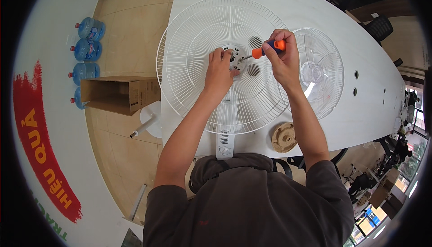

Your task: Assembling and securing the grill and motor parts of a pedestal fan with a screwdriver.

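Observation:
A round white wire fan grille (189, 40) lies on the white table, with its hub (243, 54) of holes and small dark openings at the centre. My left hand (219, 72) is closed on the hub's left side, fingers curled over it and thumb at its lower edge. In my right hand (285, 62) is a screwdriver (269, 49) with an orange and dark blue handle. Its shaft slants left and down, and the tip meets the hub. Under the grille, the white fan body runs toward me and ends in a control panel (224, 144) with buttons and a knob.
On the table's right part lie a clear fan blade (312, 72) in a second wire grille (340, 58) and a brown moulded pulp piece (283, 137). An open cardboard box (144, 95), a white round base (153, 120) with a pole, and several blue water bottles (87, 50) stand on the floor left.

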`<state>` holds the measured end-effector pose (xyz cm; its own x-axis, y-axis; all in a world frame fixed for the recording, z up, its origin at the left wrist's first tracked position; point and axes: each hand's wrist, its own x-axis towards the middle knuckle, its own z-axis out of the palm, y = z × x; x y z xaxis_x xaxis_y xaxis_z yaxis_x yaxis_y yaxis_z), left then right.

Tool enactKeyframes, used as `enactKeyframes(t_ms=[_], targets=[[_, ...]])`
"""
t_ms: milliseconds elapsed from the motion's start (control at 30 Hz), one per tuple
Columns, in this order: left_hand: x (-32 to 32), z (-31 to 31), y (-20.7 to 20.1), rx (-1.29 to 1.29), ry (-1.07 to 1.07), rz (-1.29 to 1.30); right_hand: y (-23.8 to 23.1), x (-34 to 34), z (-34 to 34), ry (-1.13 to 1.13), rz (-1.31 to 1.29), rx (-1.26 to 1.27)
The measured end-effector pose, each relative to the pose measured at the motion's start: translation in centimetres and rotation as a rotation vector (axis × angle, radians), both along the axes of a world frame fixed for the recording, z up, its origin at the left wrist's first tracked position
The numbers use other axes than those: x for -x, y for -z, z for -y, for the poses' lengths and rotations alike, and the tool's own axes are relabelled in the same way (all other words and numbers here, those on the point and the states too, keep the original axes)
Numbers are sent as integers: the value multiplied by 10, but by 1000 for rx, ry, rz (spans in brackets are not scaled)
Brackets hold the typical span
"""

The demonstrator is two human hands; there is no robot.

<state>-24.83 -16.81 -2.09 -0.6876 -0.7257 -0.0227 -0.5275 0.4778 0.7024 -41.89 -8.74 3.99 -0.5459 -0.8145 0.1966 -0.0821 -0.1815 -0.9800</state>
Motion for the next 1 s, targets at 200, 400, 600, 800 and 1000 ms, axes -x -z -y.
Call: enactKeyframes(t_ms=[200, 400, 600, 800, 1000], targets=[[3, -1, 0, 33, 15, -18, -2, -2, 1, -22, -49, -42], [1, -1, 1, 52, 14, -45, -4, -1, 4, -36, -190, -49], [1, -1, 0, 26, 9, -20, -3, 1, 5, -27, -214, -47], [-1, 0, 1, 78, 15, -42, -8, -1, 6, -73, -168, -72], [1, -1, -4, 18, 16, 22, -5, 2, 6, -61, -173, -46]])
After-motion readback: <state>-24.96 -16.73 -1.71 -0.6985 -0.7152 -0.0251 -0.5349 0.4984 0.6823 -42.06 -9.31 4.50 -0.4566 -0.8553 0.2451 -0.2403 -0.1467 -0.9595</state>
